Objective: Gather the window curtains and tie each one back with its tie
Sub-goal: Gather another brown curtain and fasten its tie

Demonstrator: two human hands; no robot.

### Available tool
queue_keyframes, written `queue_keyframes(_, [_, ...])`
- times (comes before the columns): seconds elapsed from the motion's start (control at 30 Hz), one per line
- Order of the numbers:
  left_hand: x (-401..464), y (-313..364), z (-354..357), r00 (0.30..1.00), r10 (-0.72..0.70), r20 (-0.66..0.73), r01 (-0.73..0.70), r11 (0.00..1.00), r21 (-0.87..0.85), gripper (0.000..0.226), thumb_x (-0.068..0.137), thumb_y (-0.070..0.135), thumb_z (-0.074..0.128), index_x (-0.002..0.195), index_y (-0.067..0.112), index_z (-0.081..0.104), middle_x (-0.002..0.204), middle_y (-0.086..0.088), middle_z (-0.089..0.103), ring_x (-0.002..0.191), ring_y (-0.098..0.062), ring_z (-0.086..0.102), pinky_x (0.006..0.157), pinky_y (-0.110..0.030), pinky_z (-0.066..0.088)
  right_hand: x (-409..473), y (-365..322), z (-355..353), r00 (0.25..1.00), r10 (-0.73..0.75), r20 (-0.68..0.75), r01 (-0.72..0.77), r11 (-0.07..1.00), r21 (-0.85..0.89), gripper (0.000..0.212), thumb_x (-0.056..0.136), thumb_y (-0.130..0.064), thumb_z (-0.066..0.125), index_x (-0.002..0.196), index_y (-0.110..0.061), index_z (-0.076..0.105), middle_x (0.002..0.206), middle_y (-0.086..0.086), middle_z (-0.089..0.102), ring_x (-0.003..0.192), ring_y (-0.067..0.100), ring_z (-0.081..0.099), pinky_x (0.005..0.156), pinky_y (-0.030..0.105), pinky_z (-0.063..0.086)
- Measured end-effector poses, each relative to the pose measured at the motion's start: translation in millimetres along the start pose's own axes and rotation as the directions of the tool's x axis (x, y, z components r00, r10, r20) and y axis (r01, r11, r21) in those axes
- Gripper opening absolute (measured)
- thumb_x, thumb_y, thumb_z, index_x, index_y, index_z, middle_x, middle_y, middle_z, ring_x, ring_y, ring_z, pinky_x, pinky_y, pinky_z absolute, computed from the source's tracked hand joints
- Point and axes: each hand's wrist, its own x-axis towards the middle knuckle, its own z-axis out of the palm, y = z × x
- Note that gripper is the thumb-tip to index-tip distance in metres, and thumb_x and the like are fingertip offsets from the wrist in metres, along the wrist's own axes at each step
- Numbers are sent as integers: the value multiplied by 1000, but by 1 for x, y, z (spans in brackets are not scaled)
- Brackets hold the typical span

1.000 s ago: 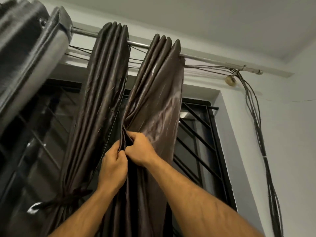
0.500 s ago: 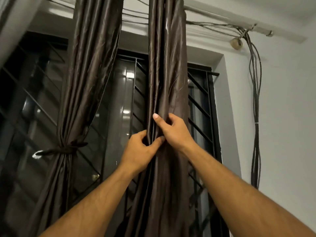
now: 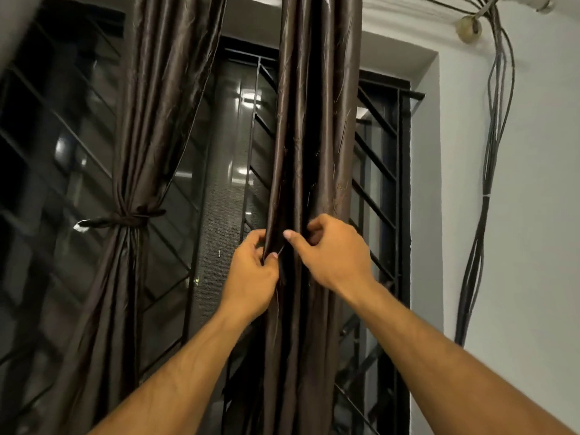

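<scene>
— Starting at the left: that curtain point(image 3: 138, 127) is already cinched at its waist by its tie point(image 3: 125, 218); the one in the middle of the window point(image 3: 317, 136) hangs loose, in narrow folds, with no tie on it that I can see.

— And the hands?

— The left hand point(image 3: 251, 277) pinches the left edge fold between thumb and fingers point(image 3: 260, 238); the right hand point(image 3: 332, 255) curls round the folds just beside it, thumb pressed to the front.

— It looks satiny; light, soft, likely slippery.

— I'd say so; better gripped as a whole bunch at waist height, or folds may slide free.
</scene>
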Motion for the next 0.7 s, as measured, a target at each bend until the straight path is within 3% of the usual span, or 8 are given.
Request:
queue_keyframes(0.13, [-12,-9,5,972,93,-216,-45,975,218,34,96,6,59,101,38,47,80,8,65,62,-6,62,53,-20,45,3,7,7,992,101,76,-115,968,221,19,95,-29,68,82,-14,66,68,-4,66,65,13,65,62,30,50])
queue_keyframes(0.23, [-17,-9,9,986,121,-117,-87,962,258,21,91,17,66,108,30,71,82,13,70,73,-6,68,63,-20,50,2,2,8,988,70,141,-122,904,409,28,96,-23,68,78,-2,67,62,6,64,59,19,60,66,42,56])
queue_keyframes(0.33, [-21,-7,11,998,69,7,-68,963,261,62,81,40,75,139,22,62,114,10,74,105,-5,70,91,-28,57,2,-3,10,963,34,266,-165,857,488,45,102,-33,60,79,5,66,61,6,62,60,21,60,82,52,56])
queue_keyframes(0.4, [-23,-10,11,996,82,-42,-68,960,271,53,87,26,74,139,24,62,96,22,74,93,7,69,78,-11,54,-1,-2,11,949,62,310,-229,810,540,49,104,-40,55,88,3,73,81,15,75,74,29,71,81,51,57])
queue_keyframes(0.5, [-25,-13,8,986,101,-134,-63,964,259,45,91,6,60,131,25,65,63,25,65,50,6,58,45,-7,40,-10,13,14,995,22,-95,12,941,337,17,99,-35,65,98,-20,71,105,-2,68,83,15,68,75,36,59])
queue_keyframes(0.57, [-26,-15,8,980,144,-134,-109,964,241,51,92,1,53,134,29,58,72,19,67,47,-3,59,41,-10,39,-18,23,13,930,6,-366,43,991,124,35,89,-34,76,117,-25,56,121,-9,49,97,11,62,79,29,56])
queue_keyframes(0.63, [-25,-17,10,976,175,-128,-142,963,231,55,92,-3,49,134,33,48,74,5,65,47,-11,59,40,-12,40,-17,35,14,912,94,-400,-79,995,55,69,80,-37,85,134,-20,45,133,-2,45,117,20,54,97,38,52])
queue_keyframes(0.7, [-25,-21,13,975,195,-102,-161,947,277,48,93,-5,49,122,33,51,66,5,59,45,-8,54,39,-12,37,-12,42,12,932,215,-290,-209,977,50,71,80,-38,85,136,-19,45,128,0,55,118,22,55,98,42,51])
